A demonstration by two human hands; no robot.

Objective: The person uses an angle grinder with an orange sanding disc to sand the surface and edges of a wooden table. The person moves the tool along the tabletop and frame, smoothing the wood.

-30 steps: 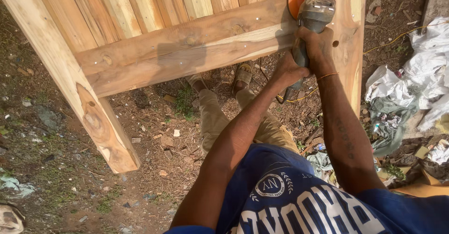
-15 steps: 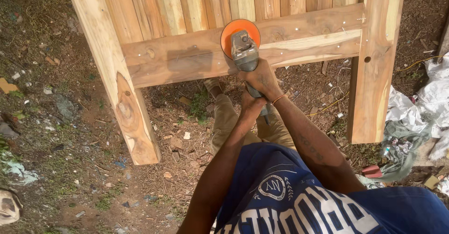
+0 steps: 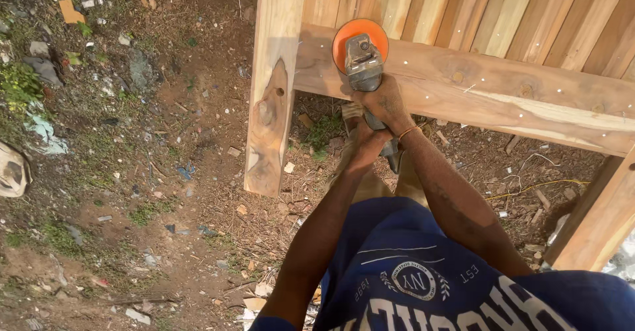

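grinder (image 3: 362, 60) on rail (image 3: 503, 93) | post (image 3: 272, 93) left of grinder

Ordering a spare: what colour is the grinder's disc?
Orange, clearest in the head view: the disc against the wooden rail.

Ground: bare dirt (image 3: 198, 106) with wood chips | 9–11 o'clock: scattered litter (image 3: 43, 129), sparse weeds (image 3: 20, 83) | Light: daylight outdoors, soft shadows
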